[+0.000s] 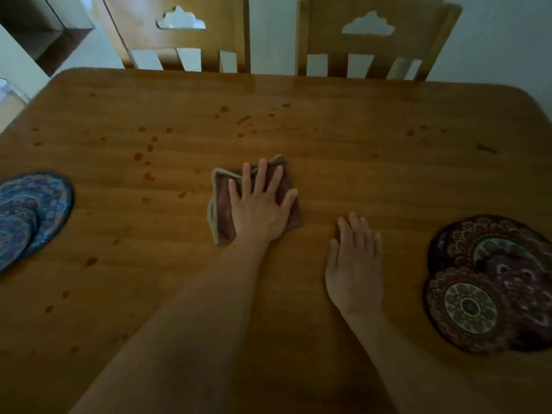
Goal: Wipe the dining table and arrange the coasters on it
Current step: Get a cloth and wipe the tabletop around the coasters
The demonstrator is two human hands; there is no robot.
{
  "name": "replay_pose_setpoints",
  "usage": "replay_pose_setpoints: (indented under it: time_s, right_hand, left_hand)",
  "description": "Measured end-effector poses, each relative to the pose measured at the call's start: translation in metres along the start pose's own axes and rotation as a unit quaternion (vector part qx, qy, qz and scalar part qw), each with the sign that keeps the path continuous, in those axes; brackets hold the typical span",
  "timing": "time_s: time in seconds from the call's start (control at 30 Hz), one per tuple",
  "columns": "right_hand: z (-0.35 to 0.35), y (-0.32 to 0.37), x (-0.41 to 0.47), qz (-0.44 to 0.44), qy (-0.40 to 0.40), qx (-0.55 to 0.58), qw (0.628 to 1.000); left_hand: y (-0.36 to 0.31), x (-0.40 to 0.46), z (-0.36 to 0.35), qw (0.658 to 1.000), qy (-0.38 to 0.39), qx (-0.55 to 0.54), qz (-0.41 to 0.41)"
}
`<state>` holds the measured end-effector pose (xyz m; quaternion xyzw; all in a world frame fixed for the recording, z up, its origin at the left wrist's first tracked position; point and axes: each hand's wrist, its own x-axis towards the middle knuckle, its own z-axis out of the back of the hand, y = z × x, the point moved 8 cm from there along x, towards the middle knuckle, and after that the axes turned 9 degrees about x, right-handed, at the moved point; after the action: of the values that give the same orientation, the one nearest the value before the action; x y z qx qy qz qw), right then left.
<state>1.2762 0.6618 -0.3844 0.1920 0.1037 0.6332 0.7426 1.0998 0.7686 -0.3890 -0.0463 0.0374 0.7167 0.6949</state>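
A folded brown cloth (221, 204) with a pale trim lies near the middle of the wooden dining table (358, 150). My left hand (260, 201) presses flat on it with fingers spread. My right hand (354, 261) rests flat on the bare wood to the right of the cloth, holding nothing. Reddish spots and smears (149, 162) dot the table left of the cloth and across the far half. Blue patterned round coasters (33, 216) overlap at the left edge. Dark red patterned round coasters (490, 282) overlap at the right.
Two wooden chairs (185, 37) (373, 43) stand pushed against the table's far side. A dark shelf unit (44, 28) is at the far left beyond the table, over a pale floor.
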Motion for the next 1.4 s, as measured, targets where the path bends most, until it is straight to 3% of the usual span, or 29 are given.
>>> replay_pose_setpoints:
  time_s: [0.2,0.43,0.57,0.67,0.8,0.97,1.13,1.27,1.4]
  right_hand:
    - [-0.003,0.002,0.002,0.009,0.025,-0.025,0.999]
    - [0.002,0.006,0.001,0.01,0.025,-0.016,1.0]
    - [0.004,0.003,-0.001,0.001,0.054,-0.014,0.998]
    - [0.006,0.013,-0.006,0.037,0.062,-0.017,0.997]
    - [0.004,0.043,-0.017,0.179,0.08,-0.026,0.98]
    - [-0.008,0.05,-0.022,0.125,0.103,0.013,0.987]
    - [-0.013,0.052,-0.021,0.132,0.096,-0.002,0.987]
    - [-0.014,0.053,-0.022,0.135,0.098,-0.009,0.986]
    - [-0.011,0.055,-0.022,0.136,0.087,-0.016,0.987]
  left_hand:
    - [-0.009,0.004,0.004,0.999,0.015,0.019,-0.023]
    - [-0.023,-0.109,-0.005,0.997,-0.022,0.012,-0.078]
    - [0.002,-0.179,-0.016,0.993,-0.013,0.023,-0.113]
    - [0.046,-0.201,-0.019,0.996,0.006,0.033,-0.086]
    - [0.085,-0.182,-0.011,0.999,0.007,0.036,-0.034]
    - [0.124,-0.116,-0.004,0.999,0.006,0.038,0.027]
    - [0.145,-0.063,-0.001,0.997,0.017,0.02,0.071]
    - [0.134,-0.063,-0.004,0.994,0.041,0.004,0.098]
    - [0.096,-0.094,-0.005,0.998,0.019,0.003,0.061]
